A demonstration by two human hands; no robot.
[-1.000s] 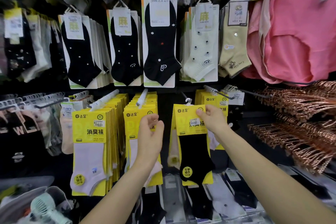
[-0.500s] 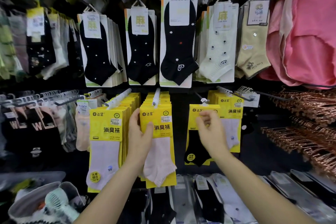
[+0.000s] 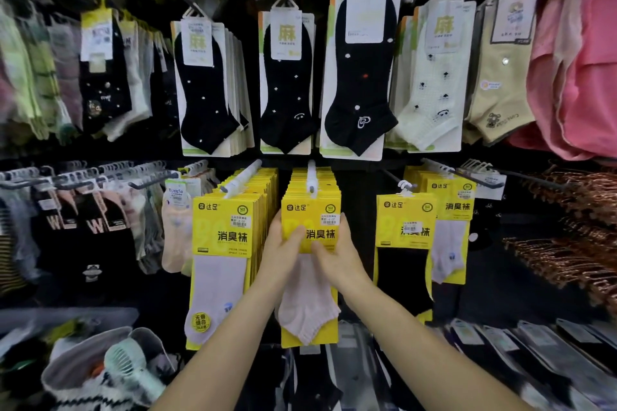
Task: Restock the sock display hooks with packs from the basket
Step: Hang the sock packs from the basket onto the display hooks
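Step, I judge: settling front pack (image 3: 312,213) on middle hook (image 3: 311,173). Left hand (image 3: 283,245) and right hand (image 3: 339,252) pinch its card, thumbs in front. Next: let go cleanly, fetch another.

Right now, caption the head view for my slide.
Left hand and right hand grip the front pink sock pack hanging on its white hook.

Head camera faces the sock display (image 3: 310,197) closely.
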